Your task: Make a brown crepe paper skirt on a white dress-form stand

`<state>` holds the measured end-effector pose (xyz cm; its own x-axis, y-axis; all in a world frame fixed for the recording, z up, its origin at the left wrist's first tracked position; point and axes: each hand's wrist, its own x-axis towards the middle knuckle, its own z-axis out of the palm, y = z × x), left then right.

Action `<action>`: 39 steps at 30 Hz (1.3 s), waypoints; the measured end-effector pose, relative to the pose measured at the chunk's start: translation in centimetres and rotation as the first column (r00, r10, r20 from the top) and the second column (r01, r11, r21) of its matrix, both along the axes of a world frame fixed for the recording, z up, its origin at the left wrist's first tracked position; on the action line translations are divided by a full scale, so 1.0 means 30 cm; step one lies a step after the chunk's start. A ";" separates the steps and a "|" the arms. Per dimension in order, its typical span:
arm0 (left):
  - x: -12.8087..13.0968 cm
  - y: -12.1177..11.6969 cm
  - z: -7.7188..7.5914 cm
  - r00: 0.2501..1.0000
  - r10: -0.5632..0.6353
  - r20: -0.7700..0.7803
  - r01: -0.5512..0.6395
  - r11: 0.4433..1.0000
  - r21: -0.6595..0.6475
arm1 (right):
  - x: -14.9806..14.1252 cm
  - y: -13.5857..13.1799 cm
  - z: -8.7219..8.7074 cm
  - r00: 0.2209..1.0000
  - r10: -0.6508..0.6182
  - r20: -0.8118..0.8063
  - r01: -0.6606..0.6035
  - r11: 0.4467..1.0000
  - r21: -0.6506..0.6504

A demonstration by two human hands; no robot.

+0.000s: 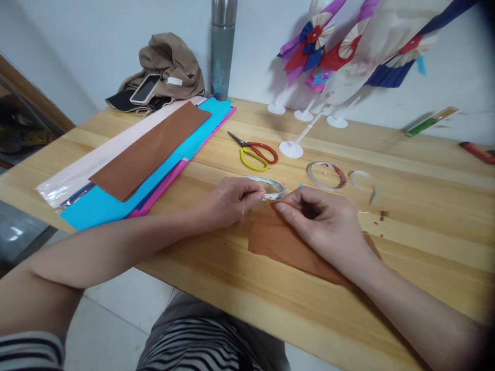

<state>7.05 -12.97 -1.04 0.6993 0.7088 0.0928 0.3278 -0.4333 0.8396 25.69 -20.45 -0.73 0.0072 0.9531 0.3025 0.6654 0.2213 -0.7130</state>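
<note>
My left hand (pixel 231 200) is closed in a pinch on a roll of tape (pixel 269 186) lying on the wooden table (pixel 247 293). My right hand (pixel 323 221) rests with curled fingers on a brown paper piece (pixel 278 239), its fingertips pressed together at the paper's upper edge right by the tape roll. Both hands meet at that spot.
Sheets of brown, blue, pink and white paper (pixel 147 154) lie at the left. Red-and-yellow scissors (pixel 255 153), another tape ring (pixel 327 175), paper pinwheels on white stands (pixel 309 46), a bottle (pixel 223 51), a cloth bag with a phone (pixel 145 88) and markers (pixel 429 122) stand further back.
</note>
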 end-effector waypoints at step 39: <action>0.000 -0.019 0.011 1.000 -0.018 -0.003 0.018 1.000 -0.012 | -0.012 0.009 -0.025 0.999 -0.032 -0.022 0.032 0.999 0.002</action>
